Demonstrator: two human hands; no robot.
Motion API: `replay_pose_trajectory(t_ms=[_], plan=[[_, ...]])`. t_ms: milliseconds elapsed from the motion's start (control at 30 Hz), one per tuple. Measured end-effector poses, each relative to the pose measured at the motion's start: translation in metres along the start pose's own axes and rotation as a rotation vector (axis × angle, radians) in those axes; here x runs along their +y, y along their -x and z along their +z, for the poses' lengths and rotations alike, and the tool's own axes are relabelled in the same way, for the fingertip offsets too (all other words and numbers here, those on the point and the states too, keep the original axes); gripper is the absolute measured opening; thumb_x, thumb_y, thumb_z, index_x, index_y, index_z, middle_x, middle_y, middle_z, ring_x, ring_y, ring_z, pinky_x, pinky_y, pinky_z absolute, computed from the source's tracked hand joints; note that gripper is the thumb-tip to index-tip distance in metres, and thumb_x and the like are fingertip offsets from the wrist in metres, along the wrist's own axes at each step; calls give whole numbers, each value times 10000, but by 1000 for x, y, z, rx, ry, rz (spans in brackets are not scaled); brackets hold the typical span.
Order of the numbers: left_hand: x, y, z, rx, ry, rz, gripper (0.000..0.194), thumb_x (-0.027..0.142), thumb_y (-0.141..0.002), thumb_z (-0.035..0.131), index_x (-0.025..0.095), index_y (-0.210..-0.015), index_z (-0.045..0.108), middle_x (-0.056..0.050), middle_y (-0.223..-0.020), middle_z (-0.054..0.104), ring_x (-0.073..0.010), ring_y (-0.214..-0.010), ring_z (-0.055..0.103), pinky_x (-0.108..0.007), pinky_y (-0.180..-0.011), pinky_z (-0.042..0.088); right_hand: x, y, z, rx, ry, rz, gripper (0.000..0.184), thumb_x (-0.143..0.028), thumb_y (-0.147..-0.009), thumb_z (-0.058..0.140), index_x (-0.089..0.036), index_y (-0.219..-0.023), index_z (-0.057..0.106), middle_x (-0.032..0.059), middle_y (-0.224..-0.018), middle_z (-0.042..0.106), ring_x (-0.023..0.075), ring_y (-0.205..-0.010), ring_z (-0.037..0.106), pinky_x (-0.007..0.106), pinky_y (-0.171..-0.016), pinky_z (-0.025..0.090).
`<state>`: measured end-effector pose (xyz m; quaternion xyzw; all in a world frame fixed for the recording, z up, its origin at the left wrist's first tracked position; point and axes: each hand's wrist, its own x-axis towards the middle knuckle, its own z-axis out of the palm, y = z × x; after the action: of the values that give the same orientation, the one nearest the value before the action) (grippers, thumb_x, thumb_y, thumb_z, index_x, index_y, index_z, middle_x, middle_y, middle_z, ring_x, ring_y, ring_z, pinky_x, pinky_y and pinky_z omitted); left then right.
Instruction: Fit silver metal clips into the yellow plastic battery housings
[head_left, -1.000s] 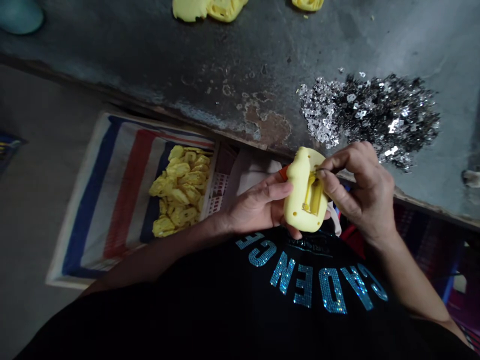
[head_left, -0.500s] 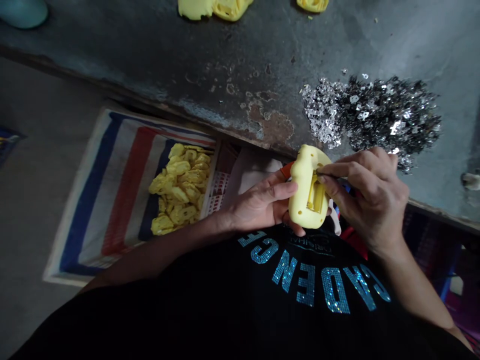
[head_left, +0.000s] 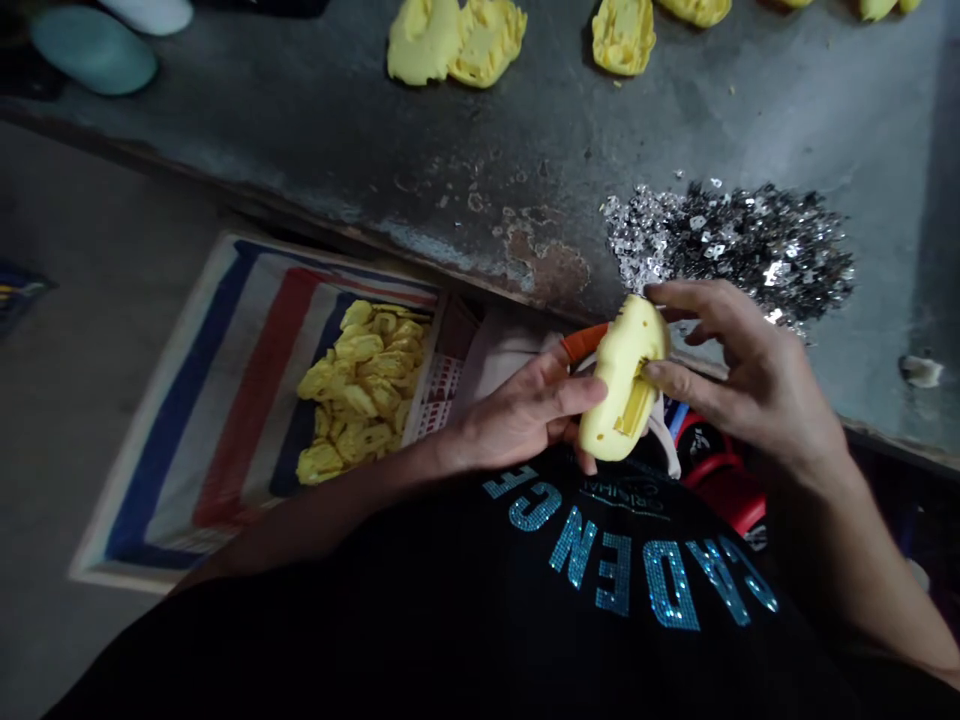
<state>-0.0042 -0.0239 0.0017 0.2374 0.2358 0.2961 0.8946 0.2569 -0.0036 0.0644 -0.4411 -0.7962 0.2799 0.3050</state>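
Note:
A yellow plastic shell with a long rectangular slot and small screw holes is held up just off the bench's near edge. My left hand grips it from the left, thumb on its face and fingers behind. My right hand closes on its right side, thumb pressed at the slot's upper end and index finger at the top edge. Whether a small piece sits under that thumb is hidden. Beyond the right hand lies a heap of small shiny metal plates on the bench.
The worn grey bench carries more yellow shells along its far side and a teal rounded object at the far left. Below left, a crate lined with striped cloth holds a pile of yellow parts. Something red lies below the right hand.
The shell has turned in my left hand, its face angled more to the right. My right fingers have gone from a pinch at the slot to spreading over the shell's top and side.

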Motion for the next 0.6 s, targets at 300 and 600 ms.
replay_pose_trajectory(t_ms=[300, 600], plan=[[3, 19, 4, 209, -290, 194, 701, 539, -910, 1036, 182, -1482, 845, -85, -1041, 872, -163, -813, 730, -238, -698, 605, 0, -14, 24, 89, 113, -112, 469, -313, -977, 859, -253, -1422, 723, 101, -1283, 824, 282, -1107, 816, 451, -914, 728], [9, 24, -21, 512, -317, 406, 443, 590, -799, 1067, 208, -997, 961, -99, -949, 902, -310, -957, 847, -401, -920, 683, -10, -60, 45, 36, 215, -244, 530, -297, -1005, 838, -247, -1505, 669, 136, -1361, 825, 302, -1195, 839, 470, -947, 743]])
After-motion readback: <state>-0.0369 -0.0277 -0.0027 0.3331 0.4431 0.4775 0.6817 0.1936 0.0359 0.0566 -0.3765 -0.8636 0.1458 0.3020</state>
